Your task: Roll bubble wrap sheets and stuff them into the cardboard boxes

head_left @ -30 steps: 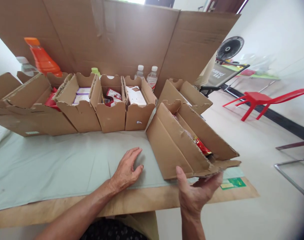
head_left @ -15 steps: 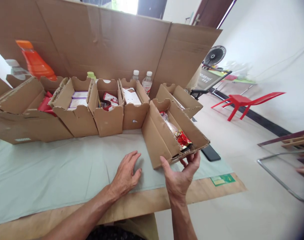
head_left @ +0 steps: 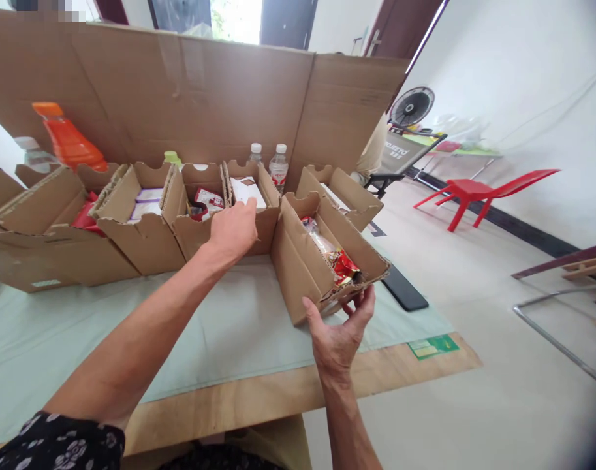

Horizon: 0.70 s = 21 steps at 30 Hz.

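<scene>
My right hand (head_left: 339, 336) grips the front end of a cardboard box (head_left: 298, 277), thumb on the near left corner and fingers beneath the end. This box stands angled out from the row and holds a red snack packet (head_left: 345, 266) and clear-wrapped items. My left hand (head_left: 235, 230) is at the front rim of the neighbouring cardboard box (head_left: 267, 236). Its fingers are curled and partly hidden, so what they hold, if anything, cannot be made out. Behind them a white carton (head_left: 249, 190) lies in that box.
More open boxes stand to the left, one with purple-edged white cartons (head_left: 147, 207). Bottles, including an orange one (head_left: 75, 140), stand behind the row before a tall cardboard panel (head_left: 239, 91). A black phone (head_left: 405, 290) lies right of the angled box.
My left hand has risen from above the cloth to the front rim of the box with the white carton. My right hand keeps its hold. The view has shifted slightly.
</scene>
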Motion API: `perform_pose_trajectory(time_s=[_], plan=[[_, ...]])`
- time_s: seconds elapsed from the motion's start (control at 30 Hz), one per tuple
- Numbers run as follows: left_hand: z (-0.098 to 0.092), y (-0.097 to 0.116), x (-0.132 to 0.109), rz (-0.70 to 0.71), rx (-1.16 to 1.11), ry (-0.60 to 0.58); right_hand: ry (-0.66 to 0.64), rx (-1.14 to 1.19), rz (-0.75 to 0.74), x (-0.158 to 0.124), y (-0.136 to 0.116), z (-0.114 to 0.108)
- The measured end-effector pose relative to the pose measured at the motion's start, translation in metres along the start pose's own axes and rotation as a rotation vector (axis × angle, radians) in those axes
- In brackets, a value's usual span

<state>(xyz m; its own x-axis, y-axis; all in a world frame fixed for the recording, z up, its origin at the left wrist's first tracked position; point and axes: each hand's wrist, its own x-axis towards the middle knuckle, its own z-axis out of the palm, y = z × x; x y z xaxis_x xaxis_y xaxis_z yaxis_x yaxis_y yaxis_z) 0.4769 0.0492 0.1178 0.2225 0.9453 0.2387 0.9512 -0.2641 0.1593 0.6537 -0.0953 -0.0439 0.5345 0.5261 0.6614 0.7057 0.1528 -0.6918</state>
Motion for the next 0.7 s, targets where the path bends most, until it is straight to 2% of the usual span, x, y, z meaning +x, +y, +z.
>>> perform_pose_trajectory(time_s=[0.13, 0.23, 0.33, 0.4, 0.47, 0.53, 0.6, 0.63, 0.7], plan=[[-0.002, -0.001, 0.000, 0.012, 0.094, -0.037, 0.001, -0.022, -0.037, 0.013, 0.005, 0.014], [-0.002, 0.001, -0.009, 0.024, 0.121, -0.037, 0.016, -0.067, -0.099, 0.035, 0.006, 0.040], [-0.003, 0.003, -0.013, 0.037, 0.116, -0.027, -0.023, -0.111, -0.117, 0.057, 0.005, 0.066], [-0.003, 0.001, -0.016, 0.040, 0.105, -0.021, -0.085, -0.119, -0.103, 0.062, 0.005, 0.072], [0.001, -0.005, -0.027, 0.045, 0.044, 0.036, -0.142, -0.139, -0.097, 0.055, 0.006, 0.064], [0.013, -0.014, -0.047, 0.069, -0.098, 0.183, -0.231, -0.173, -0.131, 0.039, 0.008, 0.049], [0.033, -0.024, -0.075, 0.126, -0.283, 0.352, -0.354, -0.196, -0.185, 0.024, 0.008, 0.036], [0.046, -0.029, -0.090, 0.167, -0.360, 0.401, -0.413, -0.201, -0.207, 0.019, 0.007, 0.032], [0.075, -0.037, -0.117, 0.224, -0.451, 0.404, -0.488, -0.212, -0.228, 0.018, 0.004, 0.032]])
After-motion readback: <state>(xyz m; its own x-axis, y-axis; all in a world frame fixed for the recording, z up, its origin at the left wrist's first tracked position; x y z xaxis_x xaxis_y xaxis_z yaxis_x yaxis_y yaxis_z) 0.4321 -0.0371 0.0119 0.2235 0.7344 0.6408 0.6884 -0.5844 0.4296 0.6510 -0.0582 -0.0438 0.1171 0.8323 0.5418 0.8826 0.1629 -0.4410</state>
